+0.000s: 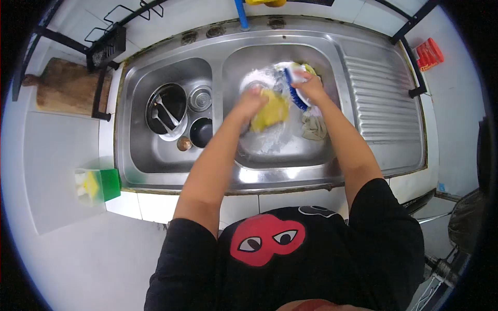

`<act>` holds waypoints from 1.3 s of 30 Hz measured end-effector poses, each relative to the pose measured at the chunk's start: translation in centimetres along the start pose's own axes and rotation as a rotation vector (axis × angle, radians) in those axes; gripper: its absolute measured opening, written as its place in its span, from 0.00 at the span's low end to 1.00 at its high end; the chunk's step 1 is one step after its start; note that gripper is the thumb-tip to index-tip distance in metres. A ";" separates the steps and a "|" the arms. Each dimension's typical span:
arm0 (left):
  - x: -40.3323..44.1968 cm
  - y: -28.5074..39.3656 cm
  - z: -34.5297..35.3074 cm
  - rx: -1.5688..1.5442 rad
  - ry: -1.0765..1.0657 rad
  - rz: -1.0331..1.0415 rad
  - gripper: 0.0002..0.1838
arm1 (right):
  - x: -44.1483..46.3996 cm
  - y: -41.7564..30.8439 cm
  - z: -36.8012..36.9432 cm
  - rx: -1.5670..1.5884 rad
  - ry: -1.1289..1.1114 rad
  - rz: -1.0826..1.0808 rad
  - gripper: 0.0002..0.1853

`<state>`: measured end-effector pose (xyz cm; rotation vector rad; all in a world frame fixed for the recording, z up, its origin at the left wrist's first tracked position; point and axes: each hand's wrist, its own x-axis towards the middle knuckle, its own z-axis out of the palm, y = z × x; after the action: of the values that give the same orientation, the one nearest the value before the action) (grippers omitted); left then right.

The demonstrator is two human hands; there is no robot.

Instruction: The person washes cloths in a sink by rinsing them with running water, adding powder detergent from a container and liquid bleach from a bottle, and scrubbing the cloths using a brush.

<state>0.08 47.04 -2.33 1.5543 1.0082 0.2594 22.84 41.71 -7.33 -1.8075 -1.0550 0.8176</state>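
Note:
Over the right-hand basin (280, 161) of the steel sink, my left hand (251, 101) grips a yellow cloth (272, 110), both smeared by motion. My right hand (310, 85) is closed around a scrub brush (296, 93) with blue bristles and a pale back. The bristles face left toward the cloth, with a small space between them. A crumpled greyish-beige cloth (314, 126) lies on the basin floor below my right hand. Something yellow-green is partly hidden behind that hand. Wet suds coat the basin's middle.
The left basin holds a black pan (167, 98) with cutlery in it, a small dark pot (201, 132) and a round strainer (200, 98). A ribbed drainboard (384, 98) lies right. A wooden board (65, 85), black rack (108, 49) and green box (110, 185) are left.

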 end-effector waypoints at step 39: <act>-7.6 -7.6 5.2 1.039 -0.565 -0.223 0.20 | -2.5 -0.3 5.3 -0.483 -0.372 -0.038 0.25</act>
<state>-4.41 37.43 -7.68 2.2025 0.8658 -0.9607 17.16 41.40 -8.92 -2.0655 -1.6339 0.9579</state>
